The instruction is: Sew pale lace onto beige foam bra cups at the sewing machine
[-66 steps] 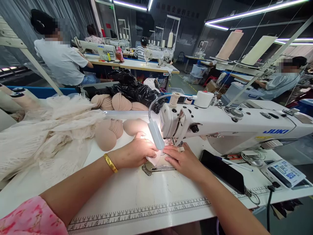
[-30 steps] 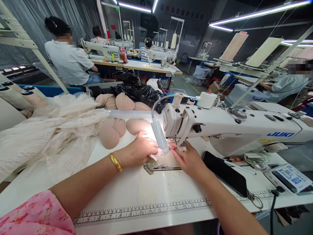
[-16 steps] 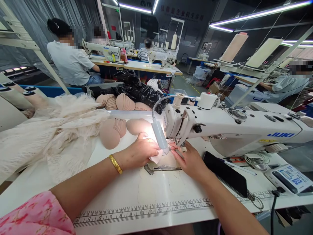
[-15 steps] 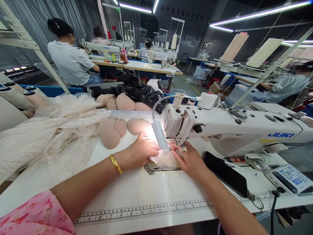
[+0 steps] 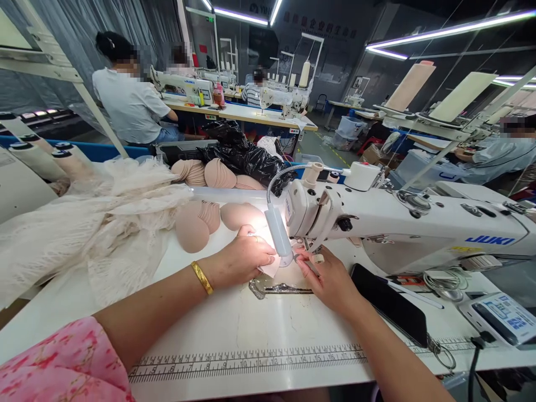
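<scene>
My left hand [image 5: 243,258], a gold bracelet at its wrist, is closed on a pale pink fabric piece [image 5: 270,267] left of the needle area. Beside the presser foot, my right hand [image 5: 329,276] has its thumb and index finger close together; what lies between them is too small to make out. Over both hands stands the white sewing machine [image 5: 402,215], its lamp [image 5: 278,231] lighting the work and hiding part of the fabric. Beige bra cups [image 5: 193,229] lie on the table behind my left hand, near another cup [image 5: 240,215].
Sheer cream lace [image 5: 104,218] is heaped at the left. A phone [image 5: 389,304], a pen [image 5: 414,293] and a control box [image 5: 502,318] sit at the right. A ruler strip [image 5: 251,363] runs along the front edge. Black plastic bags [image 5: 247,151] and co-workers are beyond.
The whole view has shifted slightly, so most things appear a little further right. Both hands keep nearly the same place at the machine, with the left still on the fabric.
</scene>
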`<state>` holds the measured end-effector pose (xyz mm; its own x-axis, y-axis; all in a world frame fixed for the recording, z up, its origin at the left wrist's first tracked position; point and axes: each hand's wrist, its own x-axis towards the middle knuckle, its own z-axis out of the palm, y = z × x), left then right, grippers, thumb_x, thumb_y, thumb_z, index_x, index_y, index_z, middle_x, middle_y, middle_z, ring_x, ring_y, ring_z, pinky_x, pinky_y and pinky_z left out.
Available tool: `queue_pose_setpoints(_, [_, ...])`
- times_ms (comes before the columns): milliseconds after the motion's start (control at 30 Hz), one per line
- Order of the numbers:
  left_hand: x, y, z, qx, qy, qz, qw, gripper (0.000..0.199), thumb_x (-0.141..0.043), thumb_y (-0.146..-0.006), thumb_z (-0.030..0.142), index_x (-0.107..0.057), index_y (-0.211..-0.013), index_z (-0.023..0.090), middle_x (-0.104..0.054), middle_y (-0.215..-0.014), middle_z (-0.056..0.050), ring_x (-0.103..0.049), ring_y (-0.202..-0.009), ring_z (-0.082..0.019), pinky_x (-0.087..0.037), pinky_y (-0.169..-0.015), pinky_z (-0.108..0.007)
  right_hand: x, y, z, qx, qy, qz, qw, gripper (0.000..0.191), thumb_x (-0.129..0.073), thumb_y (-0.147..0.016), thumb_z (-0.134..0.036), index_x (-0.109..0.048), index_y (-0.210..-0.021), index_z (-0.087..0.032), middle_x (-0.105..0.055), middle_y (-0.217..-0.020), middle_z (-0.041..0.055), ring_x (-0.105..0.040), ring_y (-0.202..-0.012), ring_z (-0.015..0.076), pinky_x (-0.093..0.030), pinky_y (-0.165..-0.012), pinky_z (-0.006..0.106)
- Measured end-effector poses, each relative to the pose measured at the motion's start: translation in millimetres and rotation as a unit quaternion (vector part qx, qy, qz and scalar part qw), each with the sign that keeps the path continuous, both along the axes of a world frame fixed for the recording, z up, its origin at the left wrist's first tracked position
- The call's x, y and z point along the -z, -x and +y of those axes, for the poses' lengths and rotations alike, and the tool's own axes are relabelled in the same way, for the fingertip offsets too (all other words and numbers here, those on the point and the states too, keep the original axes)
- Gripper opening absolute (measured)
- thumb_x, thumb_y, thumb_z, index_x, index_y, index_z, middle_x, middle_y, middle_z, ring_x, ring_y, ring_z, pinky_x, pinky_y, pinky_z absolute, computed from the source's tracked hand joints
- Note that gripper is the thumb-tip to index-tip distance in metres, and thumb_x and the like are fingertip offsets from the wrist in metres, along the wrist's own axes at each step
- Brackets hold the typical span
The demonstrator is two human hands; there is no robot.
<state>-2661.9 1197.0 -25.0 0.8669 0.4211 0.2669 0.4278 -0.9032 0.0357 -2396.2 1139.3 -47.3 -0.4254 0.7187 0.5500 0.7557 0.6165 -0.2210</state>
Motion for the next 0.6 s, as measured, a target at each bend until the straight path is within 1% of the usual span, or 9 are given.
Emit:
queue_pose_setpoints(100, [-0.9, 0, -2, -0.003, 0.01, 0.016, 1.0, 0.022, -0.063, -0.076, 0.0, -0.059, -0.085, 0.019, -0.074, -0.091, -0.002, -0.064, -0.092, -0.026, -0.027, -0.083, -0.042, 0.4, 0, -1, -0.007, 0.009, -0.005, 1.0, 0.019, -0.049, -0.109, -0.022, -0.064, -0.119, -0.023, -0.075, -0.098, 0.0101, -0.07, -0.092, 0.0297, -0.059, -0.07, 0.041])
queue_pose_setpoints(200, [-0.1, 1, -4, -0.001, -0.012, 0.015, 1.0, 0.022, -0.061, -0.078, 0.0, -0.06, -0.088, 0.019, -0.074, -0.092, -0.002, -0.064, -0.091, -0.025, -0.027, -0.085, -0.043, 0.8, 1, -2, -0.017, 0.022, -0.004, 1.0, 0.02, -0.05, -0.108, -0.021, -0.062, -0.124, -0.023, -0.075, -0.1, 0.0083, -0.069, -0.091, 0.0282, -0.059, -0.075, 0.04])
queue_pose_setpoints(367, [3.2, 1, -8, 0.003, -0.043, 0.02, 0.999, 0.015, -0.062, -0.083, 0.005, -0.061, -0.088, 0.019, -0.073, -0.094, -0.002, -0.064, -0.088, -0.025, -0.03, -0.088, -0.046, -0.2, 1, -4, -0.019, 0.044, -0.023, 0.999, 0.019, -0.049, -0.109, -0.023, -0.062, -0.122, -0.025, -0.075, -0.097, 0.0066, -0.068, -0.084, 0.0266, -0.055, -0.071, 0.038])
queue_pose_setpoints(467, [5.2, 0, -10, 0.011, -0.047, 0.006, 0.999, 0.011, -0.063, -0.088, 0.009, -0.06, -0.084, 0.019, -0.07, -0.089, -0.001, -0.062, -0.082, -0.022, -0.031, -0.091, -0.046, -1.3, 2, -6, -0.055, 0.076, -0.027, 0.995, 0.019, -0.047, -0.109, -0.02, -0.062, -0.12, -0.025, -0.073, -0.091, 0.004, -0.067, -0.079, 0.0238, -0.053, -0.073, 0.036])
queue_pose_setpoints(600, [6.0, -1, -16, 0.028, -0.062, -0.025, 0.997, 0.018, -0.061, -0.097, 0.018, -0.06, -0.079, 0.019, -0.067, -0.081, 0.002, -0.056, -0.074, -0.018, -0.031, -0.09, -0.045, -1.7, 4, -8, -0.108, 0.132, -0.036, 0.985, 0.018, -0.049, -0.107, -0.017, -0.065, -0.111, -0.025, -0.069, -0.09, 0.0031, -0.063, -0.082, 0.0222, -0.049, -0.075, 0.035])
